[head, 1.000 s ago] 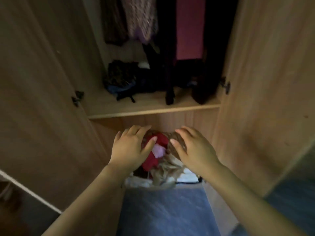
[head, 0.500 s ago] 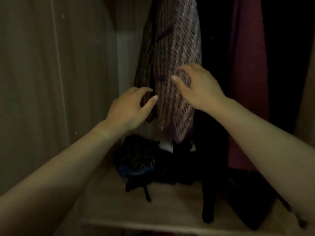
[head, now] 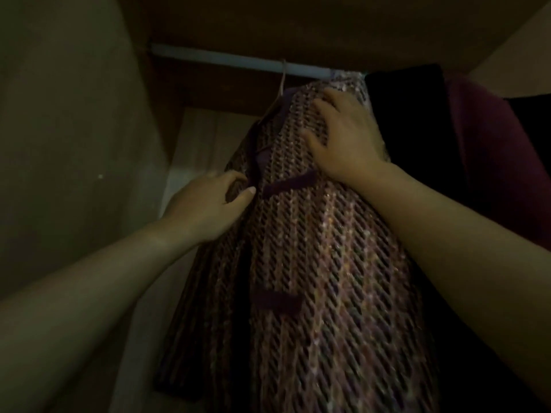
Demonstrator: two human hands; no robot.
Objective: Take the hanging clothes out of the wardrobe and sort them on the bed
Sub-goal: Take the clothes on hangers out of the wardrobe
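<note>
A purple-pink open-knit garment with dark trim hangs on a thin hanger from the pale rail inside the dim wardrobe. My left hand is at the garment's left front edge, fingers curled behind the dark trim and thumb in front of it. My right hand lies on the garment's upper shoulder part with its fingers spread, just below the rail. The hanger's shoulders are hidden under the knit.
To the right of the knit hang a black garment and a maroon garment, packed close together. The wardrobe's side wall stands on the left and its top panel sits just above the rail.
The view has tilted up from the lower shelf to the rail. Both hands have risen along the knit garment: the right now rests near its top and the left has taken its front edge.
</note>
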